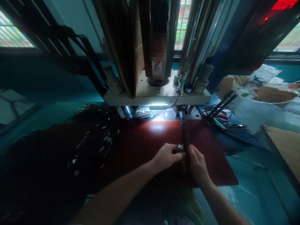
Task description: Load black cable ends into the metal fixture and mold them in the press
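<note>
1. Left forearm (126,179), bare, slants in from lower left over the near edge of the surface (145,137).
2. Left hand (165,157) about midway between side edges; thumb and fingers pinched, pointing right.
3. Right forearm (221,200), bare, angles in from lower right, crossing the near edge.
4. Right hand (198,162) closer to the right edge; fingers curled, tips pointing away.

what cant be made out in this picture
All in the head view:
- small metal piece at the left hand: partly covered by its fingers
- dark strip beside the right hand: lower end lost in shadow
- dark pile at left: too dim and blurred to tell
- red display: cut off by the top edge
</note>
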A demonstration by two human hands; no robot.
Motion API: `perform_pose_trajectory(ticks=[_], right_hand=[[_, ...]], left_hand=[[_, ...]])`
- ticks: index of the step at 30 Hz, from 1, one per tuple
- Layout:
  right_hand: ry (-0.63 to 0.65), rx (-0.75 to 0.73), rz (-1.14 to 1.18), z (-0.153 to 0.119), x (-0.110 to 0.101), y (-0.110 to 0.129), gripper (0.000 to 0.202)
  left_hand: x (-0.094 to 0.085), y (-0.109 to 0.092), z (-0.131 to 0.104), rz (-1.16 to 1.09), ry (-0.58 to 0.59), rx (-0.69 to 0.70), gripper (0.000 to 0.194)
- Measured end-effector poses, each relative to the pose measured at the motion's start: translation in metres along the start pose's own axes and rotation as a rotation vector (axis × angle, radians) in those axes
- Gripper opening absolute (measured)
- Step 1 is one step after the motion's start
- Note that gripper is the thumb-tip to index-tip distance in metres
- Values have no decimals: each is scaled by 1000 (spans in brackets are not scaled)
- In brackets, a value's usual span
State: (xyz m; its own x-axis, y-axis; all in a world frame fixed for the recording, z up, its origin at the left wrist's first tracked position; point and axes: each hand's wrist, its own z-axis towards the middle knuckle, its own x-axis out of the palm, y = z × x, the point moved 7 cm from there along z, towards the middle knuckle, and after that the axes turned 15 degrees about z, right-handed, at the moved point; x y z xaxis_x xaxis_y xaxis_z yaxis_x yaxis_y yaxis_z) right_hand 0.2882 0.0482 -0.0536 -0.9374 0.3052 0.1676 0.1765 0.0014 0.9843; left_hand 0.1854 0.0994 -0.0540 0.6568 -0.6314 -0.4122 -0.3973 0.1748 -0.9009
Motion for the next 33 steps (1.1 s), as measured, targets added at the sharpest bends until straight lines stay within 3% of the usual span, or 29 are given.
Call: perform_pose_trajectory(ticks=[6,12,18,22,25,28,33], right_hand=[[10,-7,-48,1,2,0,35],[35,-134,-197,3,6,5,36],[44,-49,-79,2,5,-1,35],[32,-2,-41,3,1,-8,34],[37,13,-22,3,0,-10,36],[42,26,-2,2,1,-8,35],[61,15,-10,1,5,0,36]], left_hand=[[4,4,1,-102,35,-47,20],[0,3,1,-46,-27,24,19],[-7,5,-5,-216,207,-100,23],[-30,5,-5,-302,95,-103,27],[-33,8,-3,-311,6,-134,28],[-30,4,-2,-256,-78,-128,21],[-11,-4,1,-149,85,-145,19]])
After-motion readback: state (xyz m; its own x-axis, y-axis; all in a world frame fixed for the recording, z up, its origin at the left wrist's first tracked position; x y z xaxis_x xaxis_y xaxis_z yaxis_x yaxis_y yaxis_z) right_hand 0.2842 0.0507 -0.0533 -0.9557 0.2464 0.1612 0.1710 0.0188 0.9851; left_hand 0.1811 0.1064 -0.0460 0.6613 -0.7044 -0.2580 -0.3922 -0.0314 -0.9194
